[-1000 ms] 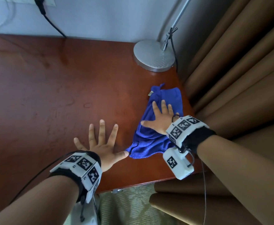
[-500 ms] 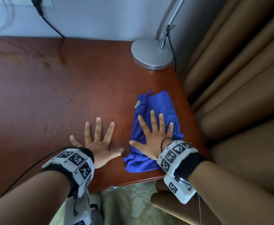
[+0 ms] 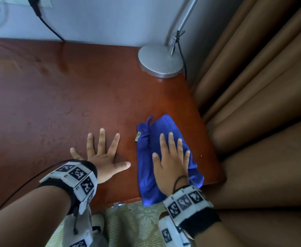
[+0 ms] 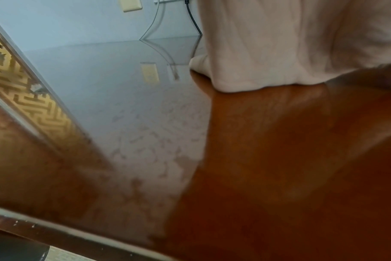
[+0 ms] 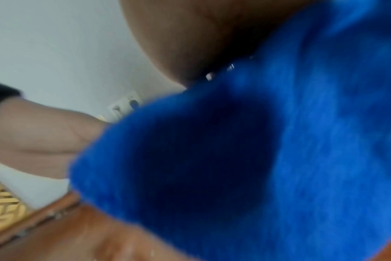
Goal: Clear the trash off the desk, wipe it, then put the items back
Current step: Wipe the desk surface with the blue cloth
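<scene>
- your right hand (image 3: 171, 163) is lying flat on the blue cloth (image 3: 146, 168), fingers straight and together, pressing it and not gripping it.
- the cloth is sitting bunched near the front right corner of the desk (image 3: 75, 90), and its near end is hanging a little over the front edge.
- your left hand (image 3: 103, 157) is resting flat on the bare wood just beside the cloth, fingers spread, holding nothing.
- the risk i am seeing: because you are only pressing, the cloth can slide off the edge and fall on the carpet (image 3: 132, 225) if you are pulling more toward yourself.
- wet marks are showing on the wood further left, so that part is probably not wiped yet.
- the lamp base (image 3: 161, 61) is standing at the back corner, well apart; a long push can knock it.
</scene>
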A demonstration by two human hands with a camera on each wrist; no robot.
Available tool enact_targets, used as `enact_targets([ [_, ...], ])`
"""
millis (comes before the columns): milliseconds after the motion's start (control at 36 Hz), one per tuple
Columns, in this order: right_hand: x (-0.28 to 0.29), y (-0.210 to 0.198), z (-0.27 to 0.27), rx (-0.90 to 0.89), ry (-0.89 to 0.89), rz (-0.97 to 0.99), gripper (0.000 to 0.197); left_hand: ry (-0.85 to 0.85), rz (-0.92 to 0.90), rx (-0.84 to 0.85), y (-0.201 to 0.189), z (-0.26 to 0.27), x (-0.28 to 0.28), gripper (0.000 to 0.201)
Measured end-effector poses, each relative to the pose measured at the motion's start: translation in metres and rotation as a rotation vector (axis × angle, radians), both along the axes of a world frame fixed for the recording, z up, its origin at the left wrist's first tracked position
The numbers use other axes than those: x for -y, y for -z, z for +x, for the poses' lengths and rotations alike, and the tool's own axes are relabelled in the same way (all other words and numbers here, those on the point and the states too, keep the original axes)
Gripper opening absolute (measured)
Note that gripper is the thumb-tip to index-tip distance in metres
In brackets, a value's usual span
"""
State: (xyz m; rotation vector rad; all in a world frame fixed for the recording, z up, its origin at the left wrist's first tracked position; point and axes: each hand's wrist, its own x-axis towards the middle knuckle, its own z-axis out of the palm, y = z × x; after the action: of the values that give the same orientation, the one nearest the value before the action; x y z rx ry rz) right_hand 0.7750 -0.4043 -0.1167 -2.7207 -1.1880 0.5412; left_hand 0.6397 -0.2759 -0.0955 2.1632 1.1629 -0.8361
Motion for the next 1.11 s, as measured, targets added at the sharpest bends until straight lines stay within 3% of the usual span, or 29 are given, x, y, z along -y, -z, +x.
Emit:
enact_targets([
  [111, -0.007, 0.018, -0.011, 0.098, -0.012, -0.037, 0.072, -0.004, 0.007, 0.000, 0.001, 0.000, 0.000, 0.087],
  [278, 0.014, 0.021, -0.008, 0.188, -0.193, 0.027, 0.056, -0.007, 0.023, -0.006, 0.003, 0.001, 0.001, 0.088],
  [556, 0.046, 0.019, 0.050, 0.112, -0.480, -0.008, 0.054, 0.007, 0.025, -0.017, 0.004, -0.001, -0.001, 0.089],
  [805, 0.057, 0.015, 0.102, 0.143, -0.536, -0.023, 0.050, 0.021, 0.007, -0.025, 0.001, 0.001, -0.001, 0.088],
  [889, 0.057, 0.012, 0.100, 0.153, -0.485, -0.035, 0.049, 0.017, -0.004, -0.009, 0.001, 0.000, -0.001, 0.088],
  [1028, 0.065, 0.009, 0.055, 0.214, -0.057, 0.001, 0.064, 0.015, -0.005, -0.004, 0.001, 0.000, -0.001, 0.087],
  [1111, 0.065, 0.017, 0.034, 0.193, 0.090, -0.101, 0.068, 0.012, -0.009, -0.008, 0.001, 0.000, -0.001, 0.088],
])
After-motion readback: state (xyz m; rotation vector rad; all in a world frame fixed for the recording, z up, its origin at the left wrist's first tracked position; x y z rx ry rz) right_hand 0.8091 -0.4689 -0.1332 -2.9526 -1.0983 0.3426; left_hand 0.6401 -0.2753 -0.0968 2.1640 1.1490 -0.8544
